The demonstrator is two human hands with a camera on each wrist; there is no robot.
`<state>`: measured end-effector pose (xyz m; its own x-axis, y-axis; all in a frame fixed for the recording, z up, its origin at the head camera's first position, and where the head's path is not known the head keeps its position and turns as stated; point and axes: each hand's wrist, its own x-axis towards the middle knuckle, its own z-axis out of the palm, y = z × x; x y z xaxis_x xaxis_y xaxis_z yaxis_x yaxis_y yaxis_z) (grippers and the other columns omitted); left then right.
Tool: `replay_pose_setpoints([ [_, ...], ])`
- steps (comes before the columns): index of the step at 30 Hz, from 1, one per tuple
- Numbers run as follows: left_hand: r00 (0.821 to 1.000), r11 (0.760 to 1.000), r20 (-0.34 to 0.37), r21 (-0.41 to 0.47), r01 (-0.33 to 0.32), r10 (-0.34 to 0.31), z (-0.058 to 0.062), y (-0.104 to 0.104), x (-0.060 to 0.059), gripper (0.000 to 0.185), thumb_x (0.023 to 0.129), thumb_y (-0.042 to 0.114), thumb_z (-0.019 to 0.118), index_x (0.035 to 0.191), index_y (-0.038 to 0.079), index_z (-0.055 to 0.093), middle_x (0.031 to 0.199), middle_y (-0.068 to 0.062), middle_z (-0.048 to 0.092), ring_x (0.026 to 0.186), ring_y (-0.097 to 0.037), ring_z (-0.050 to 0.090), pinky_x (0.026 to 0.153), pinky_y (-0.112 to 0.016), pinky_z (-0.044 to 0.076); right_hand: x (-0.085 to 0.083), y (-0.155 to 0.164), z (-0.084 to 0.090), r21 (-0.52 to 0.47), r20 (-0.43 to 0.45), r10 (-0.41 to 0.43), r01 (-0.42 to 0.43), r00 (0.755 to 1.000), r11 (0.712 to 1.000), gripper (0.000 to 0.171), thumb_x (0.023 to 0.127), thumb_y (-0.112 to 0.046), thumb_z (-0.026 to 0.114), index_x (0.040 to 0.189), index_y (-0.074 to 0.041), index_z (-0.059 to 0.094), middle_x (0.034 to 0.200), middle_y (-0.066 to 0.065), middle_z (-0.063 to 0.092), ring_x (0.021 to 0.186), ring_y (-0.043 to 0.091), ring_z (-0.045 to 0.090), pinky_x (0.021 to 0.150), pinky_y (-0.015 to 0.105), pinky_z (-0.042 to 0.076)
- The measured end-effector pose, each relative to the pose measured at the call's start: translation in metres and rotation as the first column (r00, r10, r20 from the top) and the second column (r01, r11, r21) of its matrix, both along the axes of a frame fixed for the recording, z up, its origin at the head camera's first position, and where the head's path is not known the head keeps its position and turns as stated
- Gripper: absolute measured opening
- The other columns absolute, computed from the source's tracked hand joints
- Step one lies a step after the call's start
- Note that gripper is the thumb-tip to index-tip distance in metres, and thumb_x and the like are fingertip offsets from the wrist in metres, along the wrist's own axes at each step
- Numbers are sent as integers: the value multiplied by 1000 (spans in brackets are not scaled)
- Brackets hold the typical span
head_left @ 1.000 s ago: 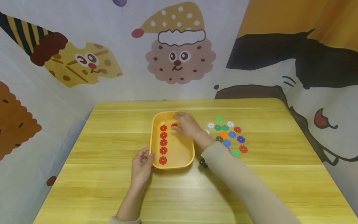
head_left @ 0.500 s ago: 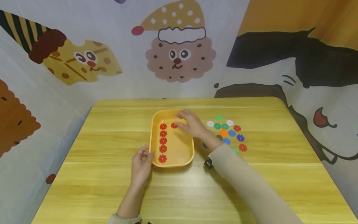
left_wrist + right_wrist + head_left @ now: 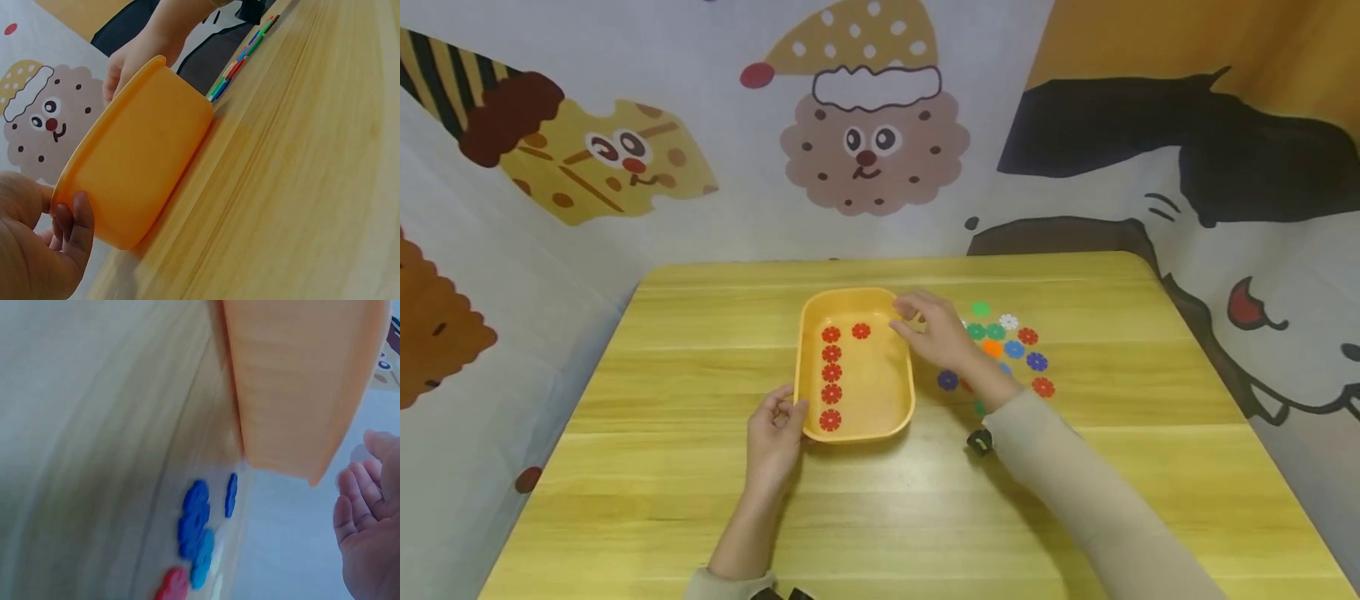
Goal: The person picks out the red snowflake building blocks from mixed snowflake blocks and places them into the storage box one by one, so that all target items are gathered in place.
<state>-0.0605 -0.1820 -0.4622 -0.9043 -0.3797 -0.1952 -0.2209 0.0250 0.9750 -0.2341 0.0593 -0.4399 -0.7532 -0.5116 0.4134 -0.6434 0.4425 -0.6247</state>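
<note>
A yellow-orange plastic tray (image 3: 872,383) stands on the table. Inside lie a column of several red flower-shaped discs (image 3: 831,372) along the left and a single red disc (image 3: 861,331) at the top, beside the column's head. At the lower left corner my left hand (image 3: 773,442) grips the tray's rim; the left wrist view has the thumb at the rim and fingers against the outer wall (image 3: 137,150). My right hand (image 3: 942,337) hovers by the upper right rim, fingers loosely bent. Nothing shows between them in the right wrist view.
Right of the tray, flower discs in several colours lie scattered, among them an orange one (image 3: 992,348) and a dark blue one (image 3: 948,381). My right forearm hides part of them. A cartoon-printed cloth (image 3: 872,150) hangs behind the wooden table (image 3: 880,525).
My right hand has let go of the red disc at the tray's top and moved right, out to the rim. The left hand keeps its grip on the tray.
</note>
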Motion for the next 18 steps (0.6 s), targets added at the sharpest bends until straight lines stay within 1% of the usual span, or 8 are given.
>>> replay_pose_setpoints([
  [4, 1000, 1000, 2, 5, 3, -3, 1, 0, 0, 35, 101, 8, 61, 134, 0, 57, 98, -11, 54, 78, -23, 65, 60, -26, 61, 3, 11, -2, -12, 0, -25, 25, 1000, 1000, 28, 93, -15, 75, 114, 2, 67, 101, 12, 68, 88, 24, 63, 74, 37, 58],
  [8, 1000, 1000, 5, 6, 6, -6, 2, 0, 1, 35, 101, 9, 61, 135, 0, 56, 98, -11, 54, 79, -23, 65, 61, -26, 61, 5, 19, -6, 3, 7, -29, 29, 1000, 1000, 28, 92, -14, 76, 113, 2, 68, 99, 13, 69, 86, 25, 65, 73, 39, 60],
  [14, 1000, 1000, -3, -2, 9, -9, 3, 0, 2, 35, 101, 9, 60, 135, 0, 56, 97, -11, 53, 77, -20, 64, 61, -25, 61, 11, 30, -8, 38, 69, -34, 31, 997, 999, 34, 92, -16, 77, 119, 3, 68, 106, 17, 70, 88, 25, 65, 77, 38, 60],
  [18, 1000, 1000, -6, -1, 15, -15, 4, 0, 2, 35, 101, 9, 60, 134, -1, 56, 97, -11, 53, 77, -20, 64, 60, -26, 62, 14, 37, -10, 57, 97, -40, 34, 994, 998, 34, 92, -16, 77, 118, 3, 68, 109, 18, 70, 89, 26, 65, 77, 36, 61],
])
